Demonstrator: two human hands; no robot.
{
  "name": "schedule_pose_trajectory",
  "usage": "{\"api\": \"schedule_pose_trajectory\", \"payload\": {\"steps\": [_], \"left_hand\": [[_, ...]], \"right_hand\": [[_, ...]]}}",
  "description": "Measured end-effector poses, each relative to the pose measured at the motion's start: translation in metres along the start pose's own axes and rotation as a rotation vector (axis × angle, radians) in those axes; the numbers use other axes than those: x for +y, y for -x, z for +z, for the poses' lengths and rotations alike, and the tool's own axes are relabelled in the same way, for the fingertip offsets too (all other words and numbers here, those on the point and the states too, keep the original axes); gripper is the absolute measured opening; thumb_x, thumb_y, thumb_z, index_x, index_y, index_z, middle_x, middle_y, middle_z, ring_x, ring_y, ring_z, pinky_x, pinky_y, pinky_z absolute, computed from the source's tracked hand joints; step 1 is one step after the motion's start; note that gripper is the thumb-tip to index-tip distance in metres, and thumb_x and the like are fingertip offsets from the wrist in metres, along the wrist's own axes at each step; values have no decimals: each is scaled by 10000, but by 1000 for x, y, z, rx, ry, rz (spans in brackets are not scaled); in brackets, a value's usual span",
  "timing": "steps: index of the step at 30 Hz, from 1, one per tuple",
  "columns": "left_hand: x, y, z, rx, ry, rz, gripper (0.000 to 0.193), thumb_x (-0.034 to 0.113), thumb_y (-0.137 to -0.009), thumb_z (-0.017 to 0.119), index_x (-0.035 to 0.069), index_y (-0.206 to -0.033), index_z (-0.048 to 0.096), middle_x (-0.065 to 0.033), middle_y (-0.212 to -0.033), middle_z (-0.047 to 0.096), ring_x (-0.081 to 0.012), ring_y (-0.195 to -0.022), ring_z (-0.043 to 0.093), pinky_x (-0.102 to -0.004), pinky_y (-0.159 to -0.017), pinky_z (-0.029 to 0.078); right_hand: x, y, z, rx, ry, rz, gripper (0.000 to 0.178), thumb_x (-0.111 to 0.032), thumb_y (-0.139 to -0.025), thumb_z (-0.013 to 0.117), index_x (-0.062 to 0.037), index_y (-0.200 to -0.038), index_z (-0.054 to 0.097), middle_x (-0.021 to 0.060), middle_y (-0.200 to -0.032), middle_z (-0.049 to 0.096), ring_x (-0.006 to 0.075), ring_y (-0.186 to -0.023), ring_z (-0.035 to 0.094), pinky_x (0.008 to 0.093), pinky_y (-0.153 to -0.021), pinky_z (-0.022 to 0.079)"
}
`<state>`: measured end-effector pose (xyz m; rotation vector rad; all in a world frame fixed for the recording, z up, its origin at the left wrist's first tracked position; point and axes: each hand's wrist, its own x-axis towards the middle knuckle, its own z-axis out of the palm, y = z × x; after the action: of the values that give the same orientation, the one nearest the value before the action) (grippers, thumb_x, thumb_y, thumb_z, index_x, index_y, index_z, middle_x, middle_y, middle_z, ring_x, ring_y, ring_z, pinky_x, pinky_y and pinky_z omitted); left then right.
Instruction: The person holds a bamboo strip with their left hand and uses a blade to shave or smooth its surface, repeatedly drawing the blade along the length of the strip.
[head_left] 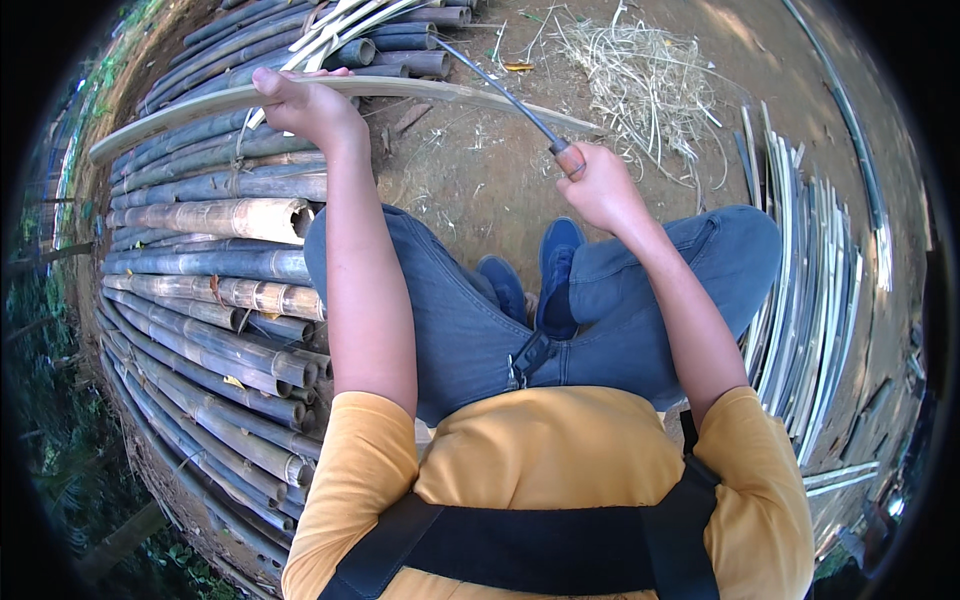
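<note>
My left hand (308, 105) is closed round a long split bamboo strip (440, 90), which runs crosswise in front of me from the far left to the right of centre. In my right hand (603, 187) is a knife (515, 103), held by its wooden handle, with the long thin blade pointing up and to the left. The blade crosses the strip's right-hand part; whether they touch I cannot tell. My fingers on the strip are partly hidden by the thumb and the strip itself.
Stacked bamboo poles (210, 270) fill the left side, with pale split strips (345, 30) on top at the back. A heap of shavings (645, 85) lies ahead on the dirt ground (470, 185). Bundled slats (800, 290) lie beyond my right knee, a long pole (850, 120) farther right.
</note>
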<state>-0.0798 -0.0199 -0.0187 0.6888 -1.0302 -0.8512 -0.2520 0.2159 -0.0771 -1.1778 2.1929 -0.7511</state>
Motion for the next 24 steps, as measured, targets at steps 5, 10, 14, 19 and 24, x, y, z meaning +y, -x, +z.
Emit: {"api": "schedule_pose_trajectory", "payload": {"steps": [5, 10, 14, 19, 24], "left_hand": [[1, 7, 2, 36, -55, 39, 660, 679, -959, 339, 38, -804, 366, -75, -626, 423, -205, -479, 528, -333, -493, 568], [-1, 2, 4, 32, -96, 48, 678, 713, -943, 315, 44, -834, 351, -94, -706, 430, -203, -520, 544, -323, -489, 573], [2, 6, 0, 29, -86, 29, 677, 715, -941, 318, 46, -837, 349, -104, -764, 435, -208, -565, 555, -330, -493, 577], [-2, 0, 1, 49, -123, 17, 692, 717, -940, 307, 35, -841, 362, -89, -750, 422, -216, -567, 537, -336, -504, 577], [6, 7, 0, 44, -151, -59, 601, 610, -1003, 263, 20, -953, 362, -84, -845, 379, -208, -695, 491, -389, -602, 595]], "right_hand": [[-5, 7, 24, 1, -30, 61, 147, -117, -789, 601, 17, -845, 580, 261, -846, 660, 442, -859, 648, 501, -762, 492], [9, 0, 25, 19, -54, 117, 136, -104, -804, 591, 14, -862, 560, 242, -791, 635, 444, -782, 621, 481, -711, 480], [-5, 14, 23, -52, -4, 69, 188, -163, -914, 552, 18, -922, 604, 249, -903, 672, 439, -891, 649, 500, -766, 493], [5, -6, 19, -58, 94, 260, 203, -208, -932, 548, -28, -993, 619, 225, -994, 686, 407, -973, 660, 500, -812, 505], [26, -11, 28, -85, 99, 192, 246, -228, -955, 528, -43, -1064, 648, 239, -1019, 682, 406, -989, 660, 498, -843, 510]]}}
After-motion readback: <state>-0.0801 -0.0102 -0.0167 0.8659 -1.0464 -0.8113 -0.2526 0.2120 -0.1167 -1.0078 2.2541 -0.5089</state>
